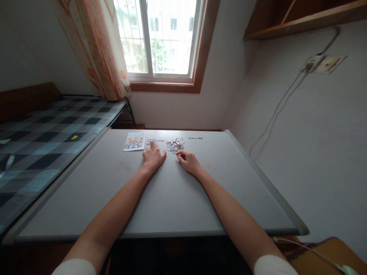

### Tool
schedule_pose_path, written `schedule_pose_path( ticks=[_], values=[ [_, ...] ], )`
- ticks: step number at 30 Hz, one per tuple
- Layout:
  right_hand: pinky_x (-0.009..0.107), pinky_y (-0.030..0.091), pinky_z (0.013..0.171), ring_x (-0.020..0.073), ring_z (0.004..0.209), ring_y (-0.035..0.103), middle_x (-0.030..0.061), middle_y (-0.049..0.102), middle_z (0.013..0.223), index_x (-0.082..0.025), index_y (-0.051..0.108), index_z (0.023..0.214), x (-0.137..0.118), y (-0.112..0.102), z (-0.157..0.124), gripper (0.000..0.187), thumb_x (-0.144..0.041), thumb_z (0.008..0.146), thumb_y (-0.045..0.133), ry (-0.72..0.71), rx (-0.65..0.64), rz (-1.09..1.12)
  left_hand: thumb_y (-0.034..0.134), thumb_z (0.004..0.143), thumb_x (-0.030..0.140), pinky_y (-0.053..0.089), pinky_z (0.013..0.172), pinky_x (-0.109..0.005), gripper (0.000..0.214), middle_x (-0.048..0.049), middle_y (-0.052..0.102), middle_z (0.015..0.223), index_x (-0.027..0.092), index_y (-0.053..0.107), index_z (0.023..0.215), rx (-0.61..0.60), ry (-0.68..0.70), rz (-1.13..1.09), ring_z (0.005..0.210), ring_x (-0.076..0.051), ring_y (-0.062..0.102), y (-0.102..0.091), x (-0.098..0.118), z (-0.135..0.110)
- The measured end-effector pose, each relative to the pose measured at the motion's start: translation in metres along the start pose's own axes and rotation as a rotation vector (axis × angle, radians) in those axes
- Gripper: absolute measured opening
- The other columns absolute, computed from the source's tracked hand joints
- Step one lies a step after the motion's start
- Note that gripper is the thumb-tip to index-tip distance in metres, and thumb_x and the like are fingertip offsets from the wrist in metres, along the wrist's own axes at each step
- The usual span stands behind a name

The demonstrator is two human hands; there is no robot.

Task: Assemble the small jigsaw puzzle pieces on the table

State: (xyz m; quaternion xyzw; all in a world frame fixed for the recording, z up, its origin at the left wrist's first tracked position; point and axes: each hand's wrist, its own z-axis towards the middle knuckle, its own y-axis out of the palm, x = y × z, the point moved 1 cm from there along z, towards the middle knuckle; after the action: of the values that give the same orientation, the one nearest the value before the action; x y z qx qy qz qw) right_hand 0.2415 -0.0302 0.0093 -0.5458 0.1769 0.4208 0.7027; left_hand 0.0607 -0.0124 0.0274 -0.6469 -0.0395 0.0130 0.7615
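A small heap of jigsaw puzzle pieces (175, 145) lies near the far side of the grey-white table. My left hand (153, 156) rests palm down left of the heap, thumb spread away and fingertips at a short row of joined-looking puzzle pieces (158, 140). At the heap's near right edge is my right hand (188, 161), its fingers curled and brought together; whether a piece is between them is too small to see. Farther right lies another short row of pieces (195, 138). The printed picture sheet (134, 141) sits to the left of my left hand.
The table (172, 206) has raised side edges. Left of it stands a bed (57, 126) with a checked cover. Behind are a window (163, 42) and curtain (100, 49). A cable (269, 122) hangs from the right wall socket; a wooden stool (332, 256) stands lower right.
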Motion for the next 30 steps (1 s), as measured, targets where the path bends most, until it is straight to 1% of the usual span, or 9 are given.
schedule_pose_path(
  ticks=[3,6,10,15,20,27,30],
  values=[
    [0.024,0.044,0.069,0.0126,0.068,0.057,0.0015,0.066,0.076,-0.019,0.068,0.090,-0.0007,-0.0006,-0.0005,0.020,-0.020,0.080,0.051,-0.001,-0.005,-0.006,0.032,0.086,0.056,0.045,0.077,-0.036,0.070,-0.0237,0.035,0.139,0.009,0.036,0.138,-0.011,-0.022,-0.004,0.099,-0.031,0.058,-0.0003,0.0001,0.0010],
    [0.024,0.044,0.070,0.0129,0.070,0.058,0.0017,0.066,0.076,-0.019,0.068,0.090,-0.0013,-0.0009,-0.0008,0.019,-0.020,0.080,0.051,-0.010,-0.004,-0.017,0.032,0.086,0.057,0.045,0.077,-0.036,0.071,-0.0239,0.042,0.133,0.008,0.036,0.137,-0.013,-0.043,-0.002,0.098,-0.030,0.057,0.0011,-0.0003,0.0029],
    [0.024,0.044,0.070,0.0132,0.071,0.058,0.0022,0.066,0.078,-0.019,0.068,0.089,-0.0017,-0.0010,-0.0006,0.019,-0.020,0.080,0.052,-0.013,-0.005,-0.023,0.033,0.086,0.058,0.046,0.076,-0.037,0.069,-0.0226,0.048,0.126,0.008,0.043,0.132,-0.002,-0.038,-0.001,0.095,-0.030,0.058,0.0034,-0.0009,0.0045],
    [0.024,0.043,0.070,0.0133,0.071,0.058,0.0021,0.066,0.078,-0.019,0.068,0.088,-0.0019,-0.0015,-0.0004,0.018,-0.019,0.080,0.052,-0.011,-0.010,-0.027,0.033,0.086,0.057,0.045,0.078,-0.037,0.068,-0.0232,0.047,0.127,0.008,0.043,0.132,-0.020,-0.032,-0.006,0.099,-0.031,0.056,0.0031,-0.0011,0.0038],
    [0.024,0.043,0.069,0.0134,0.071,0.058,0.0021,0.067,0.079,-0.020,0.068,0.088,-0.0020,-0.0016,-0.0007,0.018,-0.019,0.080,0.052,-0.022,-0.008,-0.030,0.032,0.087,0.057,0.045,0.078,-0.036,0.067,-0.0227,0.047,0.127,0.008,0.044,0.131,-0.022,-0.031,0.000,0.098,-0.030,0.056,0.0015,-0.0006,0.0028],
    [0.024,0.043,0.068,0.0133,0.071,0.058,0.0023,0.067,0.079,-0.019,0.068,0.087,-0.0034,-0.0021,-0.0006,0.018,-0.020,0.080,0.052,-0.029,-0.012,-0.032,0.034,0.086,0.055,0.045,0.076,-0.036,0.062,-0.0219,0.050,0.124,0.008,0.047,0.125,0.019,-0.023,-0.020,0.096,-0.030,0.058,0.0015,-0.0020,0.0028],
    [0.024,0.043,0.069,0.0133,0.071,0.057,0.0023,0.067,0.080,-0.019,0.068,0.087,-0.0036,-0.0023,-0.0007,0.018,-0.019,0.080,0.052,-0.032,-0.011,-0.030,0.035,0.086,0.052,0.046,0.073,-0.035,0.057,-0.0197,0.055,0.119,0.011,0.050,0.122,0.043,0.014,-0.036,0.093,-0.029,0.061,0.0001,-0.0014,0.0021]
  ],
)
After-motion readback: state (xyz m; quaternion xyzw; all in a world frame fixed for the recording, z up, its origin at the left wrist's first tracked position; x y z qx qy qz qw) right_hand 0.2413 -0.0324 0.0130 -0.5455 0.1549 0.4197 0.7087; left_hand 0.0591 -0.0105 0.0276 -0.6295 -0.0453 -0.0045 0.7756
